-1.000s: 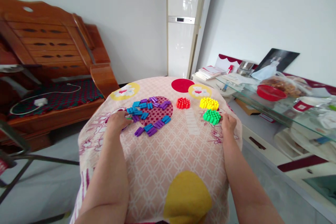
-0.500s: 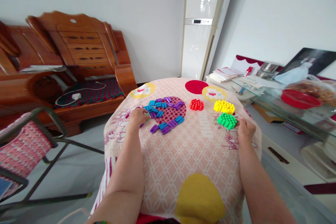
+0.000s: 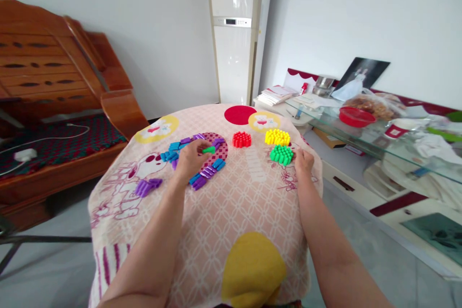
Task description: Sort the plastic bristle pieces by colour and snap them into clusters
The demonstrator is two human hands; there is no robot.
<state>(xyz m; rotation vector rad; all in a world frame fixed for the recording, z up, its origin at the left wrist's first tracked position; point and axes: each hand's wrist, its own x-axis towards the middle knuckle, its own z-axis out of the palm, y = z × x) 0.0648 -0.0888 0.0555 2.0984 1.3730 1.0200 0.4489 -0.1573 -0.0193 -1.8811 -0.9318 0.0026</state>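
My left hand [image 3: 190, 160] is closed on a small green stick-like piece [image 3: 208, 149], over the dark checked circle of the tablecloth. Around that hand lie blue pieces [image 3: 175, 147] and purple pieces [image 3: 208, 172] in a loose ring. A separate purple group [image 3: 147, 186] rests nearer me on the left. My right hand [image 3: 304, 161] is by the right edge of a standing green cluster [image 3: 281, 155]. Its fingers are curled together, and anything between them is hidden. Behind the green cluster is a yellow one [image 3: 277, 136]; a red cluster [image 3: 241, 139] stands to its left.
A patterned cloth [image 3: 234, 207] covers the round table. To the right is a glass-topped cabinet [image 3: 390, 139] with a red bowl [image 3: 357, 116] and papers on it. At left stands a wooden bench [image 3: 119, 110]; a tall white cabinet-like appliance [image 3: 234, 53] is behind the table.
My left hand has moved right, over the checked circle, carrying the green piece. My right hand stays by the green cluster. The view has turned right, and the left purple group now shows.
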